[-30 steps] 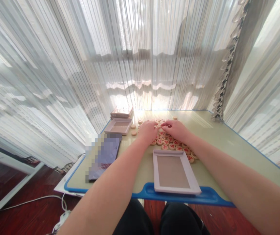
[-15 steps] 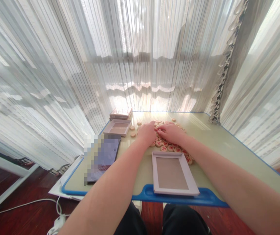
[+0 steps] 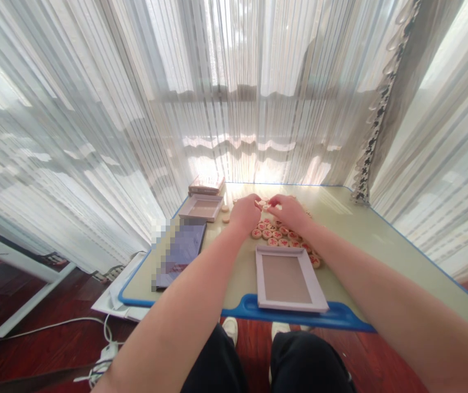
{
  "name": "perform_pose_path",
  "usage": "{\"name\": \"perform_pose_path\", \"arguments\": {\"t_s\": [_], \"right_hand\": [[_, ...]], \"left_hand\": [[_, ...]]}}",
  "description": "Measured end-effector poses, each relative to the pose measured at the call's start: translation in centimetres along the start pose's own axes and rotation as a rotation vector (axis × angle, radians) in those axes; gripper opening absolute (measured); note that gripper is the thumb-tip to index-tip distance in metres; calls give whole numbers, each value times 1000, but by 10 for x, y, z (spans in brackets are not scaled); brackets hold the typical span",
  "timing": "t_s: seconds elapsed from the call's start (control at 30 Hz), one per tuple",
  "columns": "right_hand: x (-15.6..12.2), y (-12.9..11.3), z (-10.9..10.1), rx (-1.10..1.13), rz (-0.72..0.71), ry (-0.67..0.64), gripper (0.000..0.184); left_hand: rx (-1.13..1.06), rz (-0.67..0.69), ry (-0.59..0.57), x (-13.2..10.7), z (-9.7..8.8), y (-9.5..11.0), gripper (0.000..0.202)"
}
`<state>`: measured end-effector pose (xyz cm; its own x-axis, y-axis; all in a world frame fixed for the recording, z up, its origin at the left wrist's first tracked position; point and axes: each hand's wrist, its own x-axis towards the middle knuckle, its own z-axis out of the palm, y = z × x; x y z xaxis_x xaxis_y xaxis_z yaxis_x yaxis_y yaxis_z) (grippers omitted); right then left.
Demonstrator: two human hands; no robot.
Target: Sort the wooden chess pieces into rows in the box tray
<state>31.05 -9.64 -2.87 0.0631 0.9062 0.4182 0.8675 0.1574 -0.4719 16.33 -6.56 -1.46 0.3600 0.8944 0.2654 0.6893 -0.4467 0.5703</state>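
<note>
Well, in the head view our left hand [image 3: 245,213] and right hand [image 3: 288,212] rest palm down, side by side on the discs [image 3: 277,234]. The fingers are curled, tips almost meeting on the far side; we cannot tell whether either grips a disc. Most discs lie just behind the knuckles, between our wrists. Closer to us lies a tray [image 3: 287,278]; left of the left hand sits a box [image 3: 201,208].

Bare tabletop [image 3: 365,234] right of the discs [image 3: 277,236]; tray [image 3: 259,275] in front, boxes [image 3: 202,209] left.
</note>
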Motion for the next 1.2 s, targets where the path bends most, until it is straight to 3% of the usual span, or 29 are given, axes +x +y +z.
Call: {"name": "perform_pose_path", "arguments": {"t_s": [0.13,0.23,0.37,0.5,0.57,0.63,0.73,0.8,0.9,1.0,1.07,1.2], "right_hand": [[-4,0,-17,186,-4,183,20],[-9,-13,-40,284,43,121,18],[-31,-36,-67,446,123,73,20],[-70,-40,-61,662,59,153,22],[-88,-34,-52,671,72,180,21],[-102,-30,-47,595,22,57,25],[-114,-34,-46,469,-35,-130,32],[-116,-42,-44,321,-54,-196,26],[-117,-55,-40,132,-87,-227,10],[-118,-59,-38,100,-111,-241,11],[-119,-56,-40,102,-110,-201,15],[-123,-44,-47,111,-56,148,19]], "left_hand": [[-54,23,-7,-1,-6,4,30],[-30,41,0,-4,-13,5,31],[-29,80,104,-15,-17,12,31],[-312,56,353,-34,-16,40,36],[-349,96,307,-44,-18,52,32],[-233,160,240,-53,-24,57,27],[-8,300,216,-69,-33,43,23],[57,333,200,-81,-34,25,22],[67,259,164,-95,-30,-1,24],[137,173,134,-99,-23,-12,22],[140,174,108,-95,-19,-13,22],[94,171,26,-87,-16,-14,21]]}}
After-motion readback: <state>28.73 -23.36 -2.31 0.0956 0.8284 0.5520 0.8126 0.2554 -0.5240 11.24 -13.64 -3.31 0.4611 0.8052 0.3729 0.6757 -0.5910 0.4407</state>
